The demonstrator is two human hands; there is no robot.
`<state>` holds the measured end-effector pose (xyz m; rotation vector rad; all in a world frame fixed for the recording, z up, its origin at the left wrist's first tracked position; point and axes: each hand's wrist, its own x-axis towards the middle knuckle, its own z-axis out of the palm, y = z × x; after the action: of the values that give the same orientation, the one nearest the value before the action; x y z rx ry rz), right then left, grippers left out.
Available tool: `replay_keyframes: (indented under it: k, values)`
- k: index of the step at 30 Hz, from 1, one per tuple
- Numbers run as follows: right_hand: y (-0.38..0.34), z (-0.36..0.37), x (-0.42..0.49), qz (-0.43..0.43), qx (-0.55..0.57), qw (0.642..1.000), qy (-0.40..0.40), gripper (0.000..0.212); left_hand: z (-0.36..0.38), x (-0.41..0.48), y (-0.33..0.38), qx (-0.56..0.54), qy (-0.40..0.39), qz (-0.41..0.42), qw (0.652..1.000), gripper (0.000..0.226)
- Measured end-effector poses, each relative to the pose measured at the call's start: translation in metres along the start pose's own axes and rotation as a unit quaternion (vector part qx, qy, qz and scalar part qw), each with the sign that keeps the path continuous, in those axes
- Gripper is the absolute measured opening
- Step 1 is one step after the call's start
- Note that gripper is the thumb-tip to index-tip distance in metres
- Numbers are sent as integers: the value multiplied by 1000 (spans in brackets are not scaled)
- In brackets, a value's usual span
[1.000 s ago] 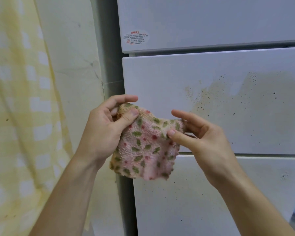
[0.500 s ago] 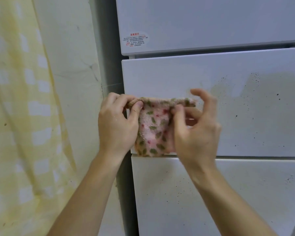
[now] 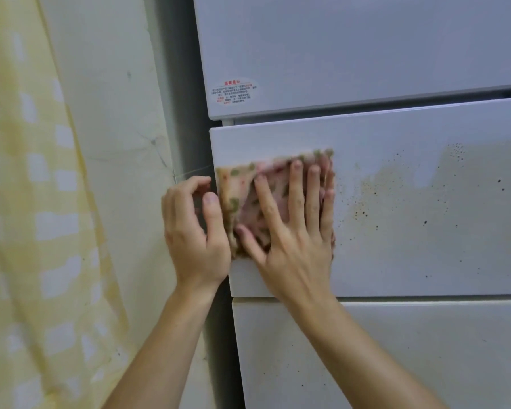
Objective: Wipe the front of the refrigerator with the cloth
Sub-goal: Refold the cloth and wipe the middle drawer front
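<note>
The white refrigerator (image 3: 396, 255) fills the right of the head view, with a brownish stain and dark specks (image 3: 410, 196) across its middle drawer front. A pink cloth with green and red spots (image 3: 236, 187) lies flat against the left end of that drawer front. My right hand (image 3: 292, 231) presses on the cloth with straight, spread fingers. Beside the cloth's left edge, at the drawer's corner, is my left hand (image 3: 195, 231); its fingers are loosely curled and its thumb is next to the cloth without gripping it.
A label with red print (image 3: 233, 92) sits on the upper door. A pale wall (image 3: 115, 143) and a yellow checked curtain (image 3: 27, 231) are to the left of the refrigerator. Another drawer front (image 3: 396, 349) lies below, with a few specks.
Both hands held the cloth up in the air before. Now it is spread on the drawer front under my flat right hand, and my left hand has let go of it.
</note>
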<state>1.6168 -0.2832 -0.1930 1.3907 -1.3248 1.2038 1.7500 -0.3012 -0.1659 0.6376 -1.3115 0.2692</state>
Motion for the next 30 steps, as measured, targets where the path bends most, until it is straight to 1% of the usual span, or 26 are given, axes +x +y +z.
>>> replay_keyframes:
  k: [2,4,6,8,10,14,17,21,23,26,28,30]
  values:
    - [4,-2,34,4,-12,999,35,65,2,3,-8,20,-1,26,999,33]
    - [9,-3,59,3,-23,998,54,56,6,5,-12,64,-12,59,996,38]
    - [13,-2,63,-4,-14,997,78,51,11,0,-13,101,-26,95,990,43]
    - [16,0,46,-6,3,996,93,50,17,-8,-14,112,-47,122,985,47]
    - [21,2,9,-5,12,997,76,53,21,-15,-15,103,-63,126,985,50]
    - [48,2,-84,-8,-20,1000,5,59,24,-20,-17,102,-73,116,985,51]
    - [63,-4,-106,-5,-25,999,-36,67,24,-24,-14,115,-72,119,984,53]
    - [45,-11,-69,39,11,999,-22,72,28,-31,-3,108,-78,127,983,56]
    - [40,-15,-34,75,35,997,4,73,29,-30,1,104,-72,122,984,57]
    - [37,-19,20,132,42,989,54,74,30,-27,3,106,-69,128,984,57]
    - [36,-19,35,138,27,988,61,82,33,-26,5,108,-73,136,982,57]
    - [39,-18,30,116,7,991,59,82,36,-27,9,106,-74,138,982,57]
